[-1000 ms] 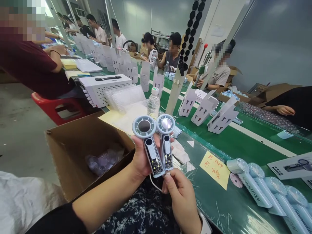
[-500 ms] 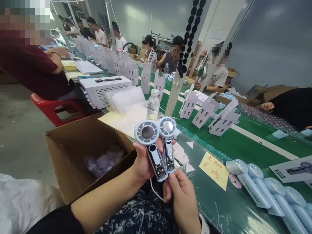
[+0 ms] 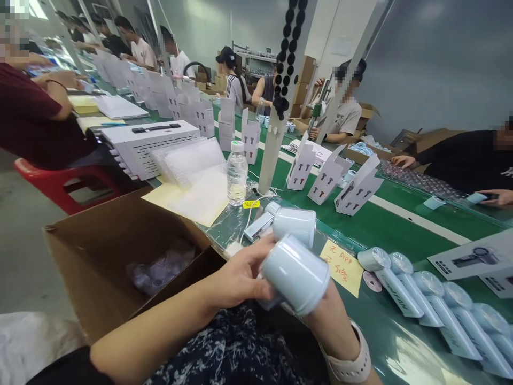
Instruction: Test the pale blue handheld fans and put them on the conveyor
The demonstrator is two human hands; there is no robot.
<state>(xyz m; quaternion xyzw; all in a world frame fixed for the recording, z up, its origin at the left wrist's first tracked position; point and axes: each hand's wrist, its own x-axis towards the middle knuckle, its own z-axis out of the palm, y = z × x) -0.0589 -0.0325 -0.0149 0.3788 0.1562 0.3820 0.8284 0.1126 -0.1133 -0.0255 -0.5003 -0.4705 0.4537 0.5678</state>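
Note:
Two light-blue handheld fans are in front of me, turned so the sides of their round heads show. My left hand (image 3: 244, 272) has its fingers wrapped round the nearer fan (image 3: 298, 275) just below its head. The second fan (image 3: 295, 223) sits right behind it, and its handle is hidden. My right hand (image 3: 329, 305) is under and behind the nearer fan, with its fingers out of sight. A white watch band (image 3: 350, 355) is round the right wrist. Beyond the fans, a white cable (image 3: 248, 216) lies on the bench.
Wrapped light-blue fans (image 3: 427, 294) lie in a row at right. A yellow note (image 3: 342, 266) is beside them. A bottle (image 3: 237, 174) and bubble bags (image 3: 192, 158) stand further back. An open carton (image 3: 72, 272) is at left. White boxes (image 3: 356, 190) stand on the green belt (image 3: 401, 203).
The fans have turned from showing their round faces and see-through handles to showing the sides of their heads. They have shifted right, and my right hand has gone behind them.

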